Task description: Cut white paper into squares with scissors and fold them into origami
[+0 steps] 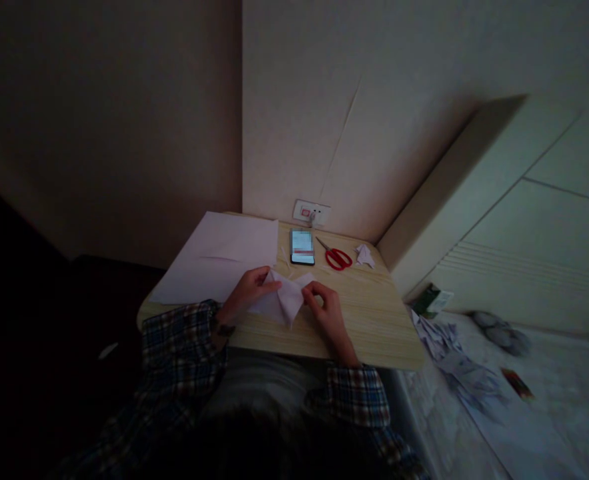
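A folded piece of white paper (285,298) lies on the small wooden table (369,320), partly lifted between my hands. My left hand (248,290) pinches its left edge with curled fingers. My right hand (324,308) grips its right edge, fingers closed on the fold. Both wrists wear plaid sleeves. The room is dim, so the fine folds are hard to make out.
Large white sheets (219,257) lie at the table's left. Behind my hands are a lit phone (302,247), red scissors (335,257) and a small folded paper shape (364,255). A wall socket (308,213) sits behind. Crumpled papers (449,360) lie on the bed at right.
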Available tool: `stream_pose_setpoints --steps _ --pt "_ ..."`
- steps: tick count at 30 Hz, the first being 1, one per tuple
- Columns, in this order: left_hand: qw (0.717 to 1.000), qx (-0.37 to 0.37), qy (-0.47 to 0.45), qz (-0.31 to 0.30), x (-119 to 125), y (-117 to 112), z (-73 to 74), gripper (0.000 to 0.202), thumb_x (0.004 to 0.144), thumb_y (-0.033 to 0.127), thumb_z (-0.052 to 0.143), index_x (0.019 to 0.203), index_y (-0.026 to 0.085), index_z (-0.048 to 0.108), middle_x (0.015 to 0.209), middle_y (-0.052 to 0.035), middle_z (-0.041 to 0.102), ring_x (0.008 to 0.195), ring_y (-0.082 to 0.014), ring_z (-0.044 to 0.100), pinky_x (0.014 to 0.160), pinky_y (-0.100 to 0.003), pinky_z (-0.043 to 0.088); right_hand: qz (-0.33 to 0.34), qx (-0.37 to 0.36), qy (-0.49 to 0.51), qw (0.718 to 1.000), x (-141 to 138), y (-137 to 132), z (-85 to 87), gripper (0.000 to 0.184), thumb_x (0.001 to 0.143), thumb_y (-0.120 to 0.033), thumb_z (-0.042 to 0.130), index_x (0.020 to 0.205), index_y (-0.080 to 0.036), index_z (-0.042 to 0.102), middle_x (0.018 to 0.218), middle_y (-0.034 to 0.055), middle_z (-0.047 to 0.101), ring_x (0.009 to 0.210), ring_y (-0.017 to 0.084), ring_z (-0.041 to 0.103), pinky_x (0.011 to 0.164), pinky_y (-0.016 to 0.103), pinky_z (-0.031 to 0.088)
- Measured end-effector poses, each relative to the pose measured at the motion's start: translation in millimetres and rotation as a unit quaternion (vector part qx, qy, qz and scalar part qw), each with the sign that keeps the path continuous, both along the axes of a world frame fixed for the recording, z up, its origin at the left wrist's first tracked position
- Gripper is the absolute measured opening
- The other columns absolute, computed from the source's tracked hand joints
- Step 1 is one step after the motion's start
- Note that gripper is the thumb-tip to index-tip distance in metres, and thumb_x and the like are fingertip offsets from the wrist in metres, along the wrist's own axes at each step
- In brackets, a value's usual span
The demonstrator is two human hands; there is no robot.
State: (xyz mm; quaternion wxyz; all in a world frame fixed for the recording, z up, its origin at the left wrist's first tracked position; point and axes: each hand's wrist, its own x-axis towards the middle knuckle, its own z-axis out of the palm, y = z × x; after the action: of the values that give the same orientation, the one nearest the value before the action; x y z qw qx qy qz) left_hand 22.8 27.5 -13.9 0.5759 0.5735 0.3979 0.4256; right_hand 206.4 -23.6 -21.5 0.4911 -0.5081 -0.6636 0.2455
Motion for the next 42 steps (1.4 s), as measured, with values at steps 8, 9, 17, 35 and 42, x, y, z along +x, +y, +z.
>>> stream_pose_setpoints --steps 8,9,17,35,42 --pt "0.997 0.048 0.021 0.057 -2.7 0.6 -1.0 0.029 0.071 0.040 0.062 0.056 0.019 0.050 0.053 0.0059 0.043 0.054 -0.0121 0.041 0.050 -0.023 0.029 0.012 0.004 -0.021 1.000 -0.6 -0.6 -0.3 0.030 0.085 -0.033 0.053 0.057 -0.022 0.054 0.059 -0.0014 0.054 0.061 0.017 0.050 0.062 0.029 0.036" --pt "0.996 0.054 0.022 0.064 -3.0 0.3 -0.2 0.030 0.072 0.039 0.061 0.054 0.019 0.048 0.052 0.0058 0.041 0.055 -0.0124 0.040 0.051 -0.024 0.029 0.012 0.005 -0.021 1.000 -0.6 -0.4 -0.3 0.029 0.084 -0.033 0.054 0.058 -0.022 0.055 0.059 -0.0013 0.054 0.061 0.017 0.050 0.062 0.029 0.036" --pt "0.999 0.037 0.013 0.017 -0.6 3.2 -3.5 0.028 0.068 0.044 0.065 0.069 0.017 0.059 0.063 0.0026 0.058 0.061 -0.0151 0.051 0.053 -0.023 0.038 -0.021 0.020 -0.004 1.000 0.2 0.6 -2.3 0.026 0.085 -0.032 0.051 0.061 -0.021 0.054 0.061 -0.0012 0.054 0.062 0.017 0.050 0.061 0.028 0.037" --pt "1.000 0.021 -0.006 -0.018 -1.0 3.2 -4.0 0.043 0.053 0.031 0.081 0.088 0.015 0.062 0.077 -0.0003 0.070 0.075 -0.0222 0.066 0.064 -0.028 0.051 0.001 0.008 0.022 1.000 1.1 1.9 -2.0 0.027 0.085 -0.031 0.053 0.061 -0.021 0.056 0.060 -0.0018 0.057 0.062 0.015 0.053 0.061 0.026 0.040" --pt "0.998 0.029 -0.031 0.048 -2.6 4.2 -5.9 0.050 0.052 0.031 0.082 0.095 0.016 0.063 0.086 -0.0024 0.070 0.079 -0.0220 0.065 0.064 -0.027 0.050 0.041 -0.015 0.035 0.998 1.8 1.8 -1.1 0.030 0.083 -0.033 0.056 0.056 -0.020 0.055 0.054 -0.0035 0.055 0.056 0.014 0.053 0.058 0.025 0.040"
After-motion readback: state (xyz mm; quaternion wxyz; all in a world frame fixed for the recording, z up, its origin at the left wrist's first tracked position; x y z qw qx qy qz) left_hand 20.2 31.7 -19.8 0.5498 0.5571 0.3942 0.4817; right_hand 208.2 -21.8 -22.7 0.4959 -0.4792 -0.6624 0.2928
